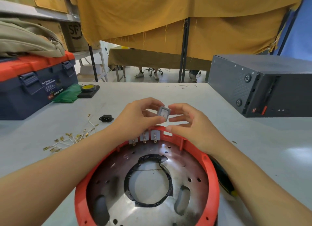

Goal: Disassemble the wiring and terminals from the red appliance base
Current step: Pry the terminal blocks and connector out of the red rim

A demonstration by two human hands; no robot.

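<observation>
**Grey switch lifted off the red rim, three more seated below the hands**

Grey plastic, square, with a rocker face: the small switch (163, 114) is pinched in my left hand (138, 117), thumb under its lower edge and fingertips on its upper corner. It sits just above the far rim of the round red plastic appliance base (209, 163), apart from it. Its face tilts toward me; the body is near square, so I read no clear long axis.

My right hand (187, 124) is beside the switch on its right, fingers loosely curled and spread, holding nothing. Whether its fingertips touch the switch I cannot tell.

Key relation: directly below both hands, on the inner wall of the far rim, three grey terminal blocks with brass tabs (144, 136) are mounted side by side, tabs pointing down into the base. The left wrist partly covers the leftmost one. An empty rectangular slot in the rim lies just under the right hand's thumb. Judgement: the right hand is free and at least as near, so it is better placed for the next block; pulling likely runs outward through the rim.

Left of the left forearm on the grey tabletop (211, 97): a loose bundle of white wires with brass crimp terminals (70, 139) and a black power inlet socket (106, 118), apparently already removed. Farther left, a blue and red toolbox (33, 83). Well to the right, a black computer case (263, 83). Nothing blocks the rim.
</observation>
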